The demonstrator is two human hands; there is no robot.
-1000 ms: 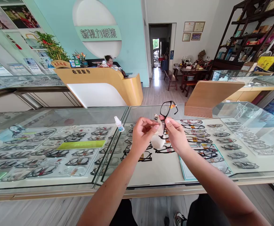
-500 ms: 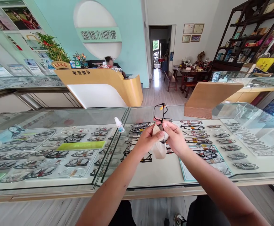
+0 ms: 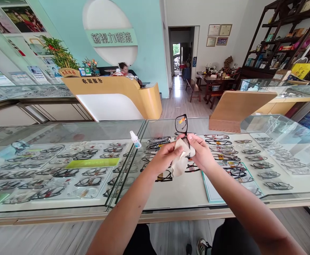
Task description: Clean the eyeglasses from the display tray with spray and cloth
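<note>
A pair of dark-rimmed glasses [image 3: 181, 124] is held up on end over the glass counter, one lens on top with an orange sticker on it. My right hand [image 3: 200, 150] grips the frame near its middle. My left hand [image 3: 168, 154] pinches a pale cleaning cloth [image 3: 180, 166] against the lower lens, and part of the cloth hangs down below. Cloth and fingers cover most of that lower lens. Left of my hands, a small white spray bottle [image 3: 135, 140] stands on the counter top.
The glass display counter [image 3: 176, 203] holds rows of spectacles beneath its top. A wooden stand [image 3: 240, 111] rises at its far right side. Beyond it, a person [image 3: 125, 69] sits behind a curved reception desk [image 3: 149, 102]. A dark table [image 3: 213, 79] with benches stands further back.
My hands and the glasses have shifted slightly right, and the glasses have turned a little. The left hand has moved the cloth over the lower lens. The spray bottle stays in place.
</note>
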